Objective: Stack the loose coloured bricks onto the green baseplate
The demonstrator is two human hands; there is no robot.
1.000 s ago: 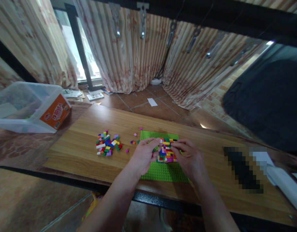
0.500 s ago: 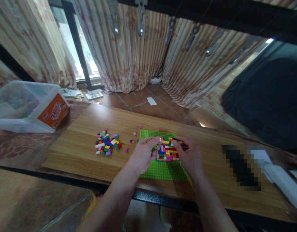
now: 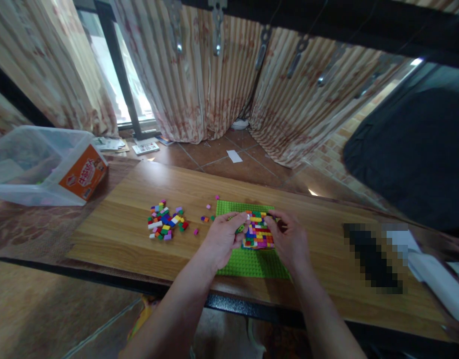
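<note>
A block of many-coloured toy building bricks (image 3: 257,232) lies over the green studded baseplate (image 3: 253,264). My left hand (image 3: 222,236) is closed at the block's left edge, with a lime-green piece showing by its fingertips. At the right edge, my right hand (image 3: 292,240) curls round the block's far corner, its thumb side lying on the top bricks. The undersides of both hands' fingers are hidden. Whether a small loose brick sits between the right fingertips cannot be made out.
A pile of loose bricks (image 3: 165,222) lies on the wooden table (image 3: 120,224) at left, with several strays beside the baseplate. A clear plastic box (image 3: 46,189) stands far left. A blurred black object (image 3: 373,259) and a white item (image 3: 440,284) lie at right.
My right hand has shifted slightly left over the block's right edge, covering a bit more of it. My left hand and the loose bricks stay in place.
</note>
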